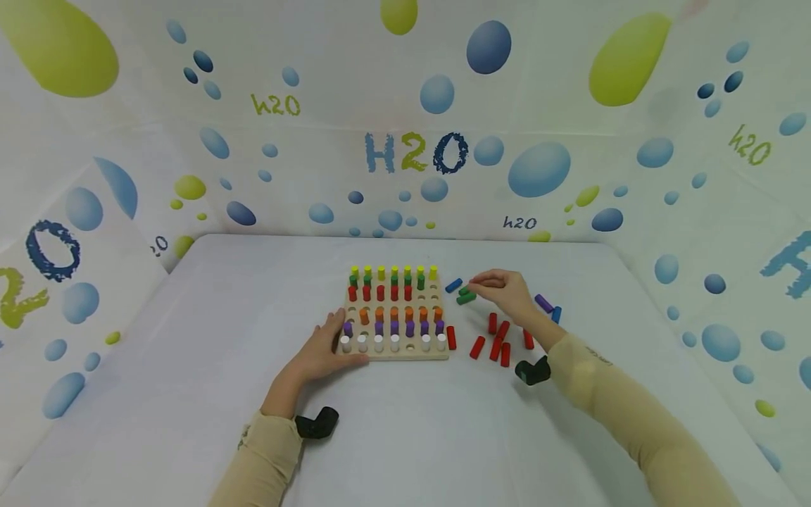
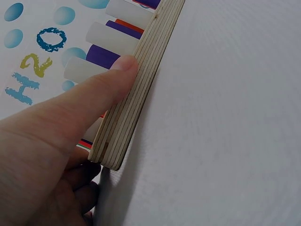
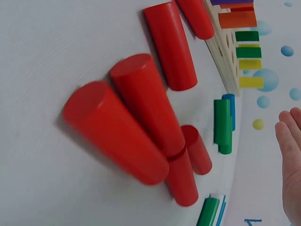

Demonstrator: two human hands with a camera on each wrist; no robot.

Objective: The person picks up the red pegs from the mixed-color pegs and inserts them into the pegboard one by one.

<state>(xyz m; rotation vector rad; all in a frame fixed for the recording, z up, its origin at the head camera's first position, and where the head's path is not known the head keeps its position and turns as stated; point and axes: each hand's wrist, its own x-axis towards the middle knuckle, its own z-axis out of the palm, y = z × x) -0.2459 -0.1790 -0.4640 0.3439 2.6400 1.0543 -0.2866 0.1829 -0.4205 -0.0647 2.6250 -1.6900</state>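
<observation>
A white table (image 1: pixel 405 436) fills the space, closed in on three sides by white sheeting printed with blue and green bubbles and "H2O" lettering. At the table's middle sits a wooden pegboard (image 1: pixel 395 352), its rows filled with yellow, green, red, orange, purple and white pegs, a few holes bare.

The left hand (image 1: pixel 323 352) lies flat at the board's near left corner, fingers relaxed, the thumb (image 2: pixel 101 87) pressed along the board's layered edge beside the white pegs (image 2: pixel 117 40); it grips nothing.

The right hand (image 1: pixel 507 292) reaches out right of the board, near its far corner, fingertips drawn together over the green pegs (image 1: pixel 466 296) lying there; whether they actually pinch one cannot be told. A blue peg (image 1: pixel 453 285) lies just beside the green ones, toward the board. Loose red pegs (image 1: pixel 497 341) lie scattered right of the board's near corner, under the wrist. A purple peg (image 1: pixel 543 303) lies farther right.
</observation>
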